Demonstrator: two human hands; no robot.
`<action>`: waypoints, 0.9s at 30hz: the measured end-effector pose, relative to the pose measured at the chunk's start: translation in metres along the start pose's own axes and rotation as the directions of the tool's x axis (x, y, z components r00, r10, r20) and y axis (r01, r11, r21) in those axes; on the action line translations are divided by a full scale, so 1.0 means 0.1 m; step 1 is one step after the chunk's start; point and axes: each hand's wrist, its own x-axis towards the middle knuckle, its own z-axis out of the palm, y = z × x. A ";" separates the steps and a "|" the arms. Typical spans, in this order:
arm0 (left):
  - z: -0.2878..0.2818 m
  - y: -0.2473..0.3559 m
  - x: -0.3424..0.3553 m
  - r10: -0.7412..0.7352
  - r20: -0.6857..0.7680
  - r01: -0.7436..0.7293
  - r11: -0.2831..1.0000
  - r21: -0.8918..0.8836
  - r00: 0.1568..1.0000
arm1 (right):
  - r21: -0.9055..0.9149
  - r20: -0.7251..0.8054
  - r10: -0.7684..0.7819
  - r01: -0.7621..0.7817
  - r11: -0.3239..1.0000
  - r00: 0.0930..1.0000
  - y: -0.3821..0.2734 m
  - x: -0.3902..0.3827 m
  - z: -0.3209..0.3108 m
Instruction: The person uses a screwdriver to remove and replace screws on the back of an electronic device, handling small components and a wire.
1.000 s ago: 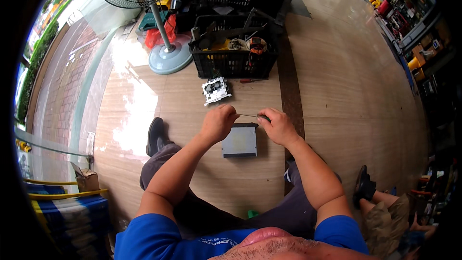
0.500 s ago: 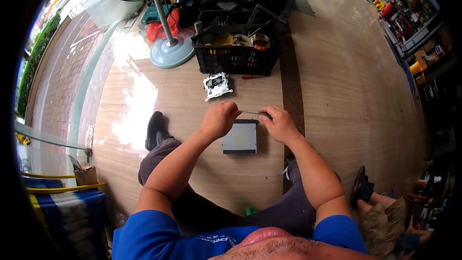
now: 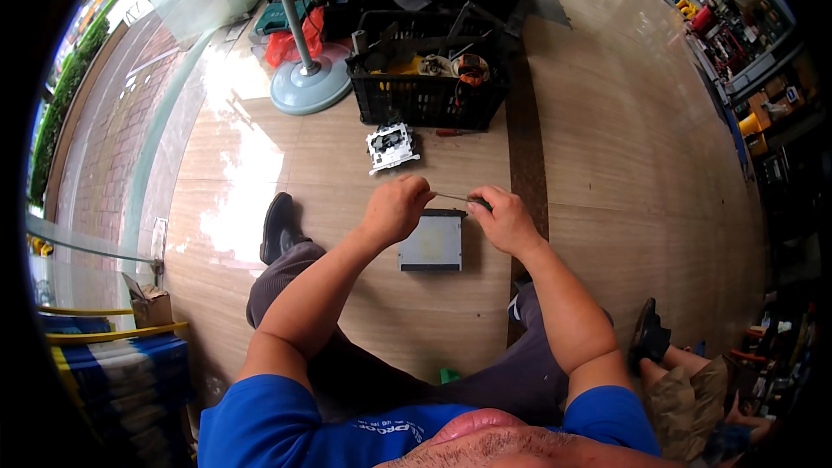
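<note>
Wooden plank floor [image 3: 624, 173], pale brown, with a darker strip running from the crates toward the person; strong glare patch on the left side. Standing fan [image 3: 299, 61] at upper left, round pale blue base on the floor, pole upright, grille cut by the frame's top edge. Black plastic crate [image 3: 429, 91] just right of the fan base, filled with mixed parts, among them an orange-wound piece and yellow items; a second black crate sits behind it. Person seated on the floor, blue shirt, dark trousers, black shoe [image 3: 279, 225] on the left foot pointing away. Flat grey metal box [image 3: 432, 243] lies on the floor between the legs, directly below the hands, not touched by either. Small white and black mechanical assembly [image 3: 389, 146] lies on the floor between the grey box and the front crate, apart from both. Left hand [image 3: 396, 208] closed in a loose fist, fingertips pinching one end of a thin wire-like rod [image 3: 451, 198]. Right hand [image 3: 503, 218] closed on the other end, where a small dark green piece shows at the fingers. Rod held roughly level above the box's far edge, spanning the gap between the two hands. Cannot tell what the rod is made of. Another person's legs and sandals at lower right, well apart.
</note>
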 end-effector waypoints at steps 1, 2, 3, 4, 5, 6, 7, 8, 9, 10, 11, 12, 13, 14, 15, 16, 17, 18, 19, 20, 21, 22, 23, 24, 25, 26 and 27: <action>0.00 0.00 0.00 0.010 0.000 -0.010 1.000 0.003 1.000 | -0.002 -0.004 -0.004 0.004 1.000 1.000 0.00 0.00 0.00; 0.00 0.00 0.00 0.010 -0.002 -0.010 1.000 -0.002 1.000 | -0.002 -0.002 -0.003 0.003 1.000 1.000 0.00 0.00 0.00; 0.00 0.00 0.01 0.006 -0.005 -0.006 1.000 -0.008 1.000 | -0.001 0.001 -0.003 0.003 1.000 1.000 0.01 0.01 0.00; 0.00 0.00 0.01 -0.004 -0.003 0.004 1.000 -0.006 1.000 | 0.001 0.004 -0.003 0.003 1.000 1.000 0.01 0.01 0.01; 0.00 0.00 0.01 0.000 -0.009 0.000 1.000 -0.013 1.000 | 0.001 0.005 -0.003 0.003 1.000 1.000 0.01 0.01 0.01; 0.00 -0.01 0.01 -0.007 -0.012 0.006 1.000 -0.015 1.000 | -0.004 0.009 0.003 -0.003 1.000 1.000 0.02 0.01 0.01; 0.00 -0.01 0.01 -0.019 -0.008 0.019 1.000 -0.010 1.000 | -0.009 0.013 0.009 -0.009 1.000 1.000 0.02 0.00 0.01; 0.00 -0.01 0.01 -0.014 -0.016 0.013 1.000 -0.017 1.000 | -0.009 0.014 0.009 -0.009 1.000 1.000 0.03 0.01 0.01; 0.00 -0.01 0.01 -0.008 -0.028 0.007 1.000 -0.028 1.000 | -0.013 0.003 0.010 -0.010 1.000 1.000 0.03 0.01 0.01; 0.00 -0.02 0.01 -0.001 -0.039 -0.001 1.000 -0.031 0.999 | -0.017 -0.007 0.011 -0.012 1.000 1.000 0.03 0.01 0.01; 0.00 -0.02 0.02 -0.004 -0.039 0.002 0.999 -0.038 0.999 | -0.017 -0.005 0.012 -0.012 1.000 1.000 0.03 0.01 0.01; 0.00 -0.02 0.02 -0.009 -0.049 0.007 1.000 -0.027 0.999 | -0.012 -0.012 0.021 -0.021 1.000 1.000 0.03 0.02 0.00; -0.01 -0.02 0.02 -0.012 -0.059 0.011 1.000 -0.016 0.998 | -0.007 -0.019 0.031 -0.031 0.999 0.999 0.02 0.02 0.00; -0.01 -0.02 0.03 -0.012 -0.059 0.011 1.000 -0.016 0.998 | -0.007 -0.019 0.031 -0.031 0.999 0.999 0.02 0.02 -0.01; -0.01 -0.01 0.03 -0.013 -0.070 0.010 0.999 -0.033 0.997 | -0.009 -0.005 0.050 -0.050 0.999 0.999 0.02 0.03 -0.02; -0.01 -0.01 0.03 -0.013 -0.081 0.009 0.999 -0.050 0.997 | -0.011 0.009 0.070 -0.070 0.998 0.998 0.01 0.03 -0.02; -0.02 0.00 0.03 -0.013 -0.080 0.009 0.999 -0.050 0.997 | -0.011 0.009 0.070 -0.070 0.997 0.997 0.00 0.03 -0.02; -0.02 0.01 0.03 -0.003 -0.089 -0.003 0.998 -0.060 0.996 | -0.005 0.008 0.065 -0.065 0.998 0.998 0.00 0.03 -0.02; -0.03 0.02 0.03 0.004 -0.093 -0.010 0.998 -0.064 0.996 | 0.002 0.007 0.060 -0.060 0.998 0.998 -0.01 0.03 -0.02; -0.04 0.03 0.03 0.008 -0.097 -0.015 0.997 -0.070 0.995 | 0.002 0.007 0.061 -0.061 0.998 0.998 -0.01 0.03 -0.01; -0.04 0.04 0.02 0.013 -0.072 -0.018 0.997 -0.079 0.997 | 0.008 0.004 0.056 -0.056 0.998 0.998 -0.01 0.03 -0.01; -0.05 0.05 0.02 0.016 -0.048 -0.020 0.996 -0.083 0.999 | 0.014 0.002 0.050 -0.050 0.999 0.999 -0.01 0.03 -0.01; -0.05 0.05 0.02 0.017 -0.047 -0.021 0.996 -0.089 0.999 | 0.014 0.002 0.051 -0.051 0.999 0.999 -0.01 0.03 -0.01; -0.05 0.06 0.02 0.025 -0.045 -0.030 0.995 -0.095 0.999 | 0.020 0.006 0.052 -0.052 0.998 0.999 0.00 0.02 -0.02; -0.06 0.06 0.03 0.034 -0.042 -0.038 0.994 -0.102 0.999 | 0.024 0.012 0.061 -0.062 0.998 0.998 0.00 0.02 -0.02; -0.06 0.06 0.03 0.034 -0.041 -0.038 0.994 -0.102 0.999 | 0.027 0.011 0.055 -0.055 0.998 0.998 0.01 0.02 -0.01; -0.06 0.06 0.03 0.041 -0.041 -0.045 0.994 -0.102 0.998 | 0.084 0.047 0.156 -0.159 0.984 0.987 0.02 0.02 -0.01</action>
